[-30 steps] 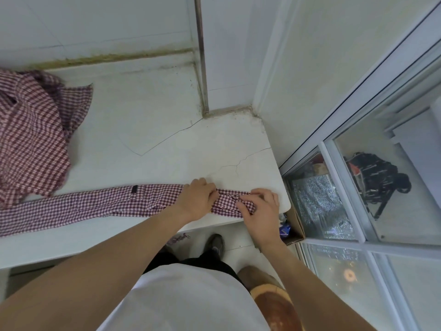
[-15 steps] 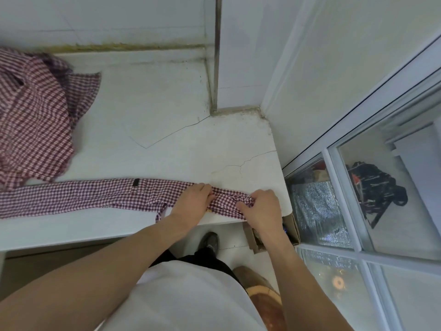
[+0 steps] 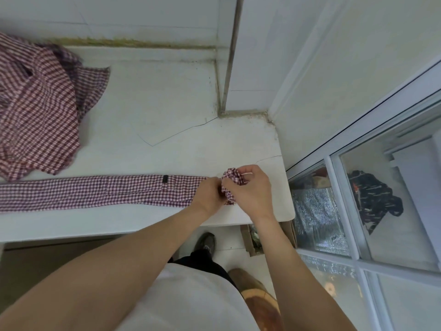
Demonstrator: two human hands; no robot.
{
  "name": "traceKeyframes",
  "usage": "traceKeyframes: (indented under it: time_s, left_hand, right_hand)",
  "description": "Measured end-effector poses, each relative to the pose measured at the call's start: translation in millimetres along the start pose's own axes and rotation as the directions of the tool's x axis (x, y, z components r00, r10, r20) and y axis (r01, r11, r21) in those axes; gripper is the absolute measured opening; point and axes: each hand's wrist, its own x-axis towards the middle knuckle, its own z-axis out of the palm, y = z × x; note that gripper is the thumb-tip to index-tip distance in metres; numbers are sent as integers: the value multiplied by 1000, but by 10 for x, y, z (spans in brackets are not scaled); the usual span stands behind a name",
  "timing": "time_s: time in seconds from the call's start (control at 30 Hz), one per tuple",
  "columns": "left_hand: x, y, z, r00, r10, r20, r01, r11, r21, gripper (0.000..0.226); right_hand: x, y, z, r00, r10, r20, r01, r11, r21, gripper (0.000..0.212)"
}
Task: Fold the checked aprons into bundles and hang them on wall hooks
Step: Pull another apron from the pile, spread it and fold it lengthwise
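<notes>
At nine to ten o'clock a crumpled red-and-white checked apron (image 3: 35, 111) lies heaped on the white, cracked stone counter (image 3: 167, 130). Below it, a second checked apron (image 3: 95, 193), folded into a long flat strip with a small black tab, runs from the left edge toward centre. At its right end, near three o'clock of the strip, the left hand (image 3: 208, 194) pins the cloth while the right hand (image 3: 250, 187) pinches a rolled wad of the fabric (image 3: 232, 176); how tightly the roll is wound is unclear. At four o'clock stands a glass sliding door (image 3: 358, 211).
</notes>
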Motion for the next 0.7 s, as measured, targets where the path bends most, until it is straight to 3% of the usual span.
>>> traceKeyframes:
  time_s: [0.1, 0.17, 0.23, 0.3, 0.33, 0.4, 0.43, 0.53, 0.6, 0.67, 0.7]
  left_hand:
    - [33, 18, -210, 978, -105, 182, 119, 991, -63, 13]
    - [25, 25, -392, 913, -198, 357, 309, 907, -286, 14]
    - [30, 7, -560, 814, -233, 531, 541, 637, -549, 23]
    - [48, -62, -684, 727, -216, 652, 677, 383, -628, 37]
    - [67, -126, -720, 691, -174, 701, 714, 313, -626, 54]
    - [78, -216, -749, 671, -72, 738, 721, 296, -627, 83]
    - [63, -243, -752, 685, -49, 726, 696, 339, -633, 84]
    - [18, -298, -745, 775, -79, 627, 586, 461, -666, 51]
    - [12, -353, -746, 793, -128, 596, 584, 440, -682, 35]
    - [21, -392, -760, 768, -132, 627, 626, 364, -690, 21]
    - [26, -397, -772, 749, -130, 650, 650, 335, -682, 18]
  right_hand:
    - [30, 17, 78, 993, 107, 44, -113, 982, 150, 44]
    - [65, 13, 94, 983, 162, 88, -180, 951, 251, 44]
    - [54, -28, 129, 971, 189, 148, -227, 925, 306, 42]
    - [36, -55, 185, 960, 207, 187, -258, 916, 307, 42]
    - [28, -62, 225, 958, 207, 196, -259, 920, 295, 42]
    - [-5, -73, 301, 958, 176, 226, -234, 937, 260, 41]
    - [-31, -94, 332, 952, 150, 266, -220, 942, 254, 38]
    - [-72, -45, 359, 910, 21, 413, -149, 948, 280, 20]
    - [-82, 58, 335, 956, -5, 292, -71, 966, 249, 15]
    - [-68, 205, 312, 1000, 11, 21, -13, 998, 58, 12]
    - [-65, 270, 308, 998, 29, -50, -31, 998, -47, 15]
